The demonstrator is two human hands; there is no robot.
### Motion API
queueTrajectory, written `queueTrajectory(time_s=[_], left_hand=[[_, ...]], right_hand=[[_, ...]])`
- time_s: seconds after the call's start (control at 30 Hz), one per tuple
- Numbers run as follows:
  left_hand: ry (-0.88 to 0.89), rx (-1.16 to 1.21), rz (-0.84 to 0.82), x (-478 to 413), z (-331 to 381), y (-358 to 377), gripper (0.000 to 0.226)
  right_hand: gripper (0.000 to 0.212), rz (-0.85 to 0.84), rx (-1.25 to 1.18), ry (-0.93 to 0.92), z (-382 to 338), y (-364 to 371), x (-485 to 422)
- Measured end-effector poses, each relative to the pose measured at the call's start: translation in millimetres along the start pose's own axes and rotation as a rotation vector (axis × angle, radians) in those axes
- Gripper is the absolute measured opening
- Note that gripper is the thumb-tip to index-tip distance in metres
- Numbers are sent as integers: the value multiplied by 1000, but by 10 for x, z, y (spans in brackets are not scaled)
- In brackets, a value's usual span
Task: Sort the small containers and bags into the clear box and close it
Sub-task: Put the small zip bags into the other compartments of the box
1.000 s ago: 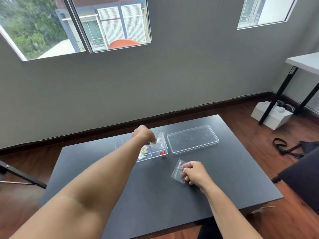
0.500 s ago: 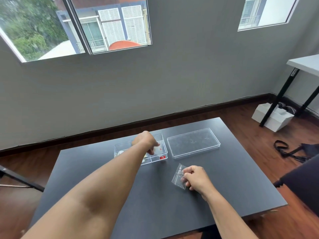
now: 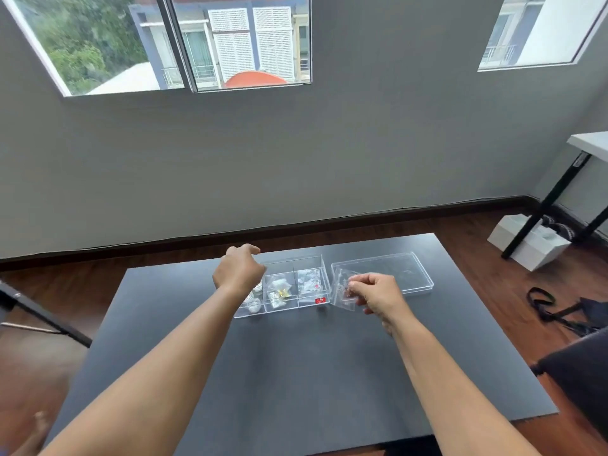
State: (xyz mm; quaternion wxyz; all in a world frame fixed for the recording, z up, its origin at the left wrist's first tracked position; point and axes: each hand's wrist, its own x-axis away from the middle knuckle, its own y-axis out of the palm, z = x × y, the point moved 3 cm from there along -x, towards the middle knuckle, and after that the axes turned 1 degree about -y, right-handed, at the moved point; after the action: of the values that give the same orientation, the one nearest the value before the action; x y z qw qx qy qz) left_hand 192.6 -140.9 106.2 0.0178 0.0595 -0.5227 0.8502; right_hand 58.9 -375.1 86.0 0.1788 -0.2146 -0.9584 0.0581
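Pinching a bag (image 3: pixel 343 291) in my right hand (image 3: pixel 375 292), I am carrying it toward the box (image 3: pixel 324 274); left hand (image 3: pixel 239 269), loosely curled and empty, is hovering. Next, dropping it into the right compartment.

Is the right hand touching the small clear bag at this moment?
Touching. The head view shows the right hand pinching the small clear bag between its fingertips, holding it above the table, beside the clear box.

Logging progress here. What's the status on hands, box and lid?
Right hand pinching small bag; left hand empty over clear box. Lid off, lying right of box. Nothing blocking.
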Motion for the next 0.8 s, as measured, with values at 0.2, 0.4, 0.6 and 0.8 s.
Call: queueTrajectory(time_s=[0.2, 0.4, 0.6, 0.8], left_hand=[[-112, 158, -2, 37, -548, 116, 52], [-127, 311, 11, 55, -746, 168, 54], [-87, 334, 55, 35, -795, 197, 56], [-70, 330, 69, 21, -805, 201, 57]], right_hand=[[26, -55, 247, -62, -392, 455, -470], [28, -70, 694, -124, -401, 815, -656], [32, 11, 1008, -190, -355, 926, -641], [33, 68, 1181, -413, -230, 966, -597]])
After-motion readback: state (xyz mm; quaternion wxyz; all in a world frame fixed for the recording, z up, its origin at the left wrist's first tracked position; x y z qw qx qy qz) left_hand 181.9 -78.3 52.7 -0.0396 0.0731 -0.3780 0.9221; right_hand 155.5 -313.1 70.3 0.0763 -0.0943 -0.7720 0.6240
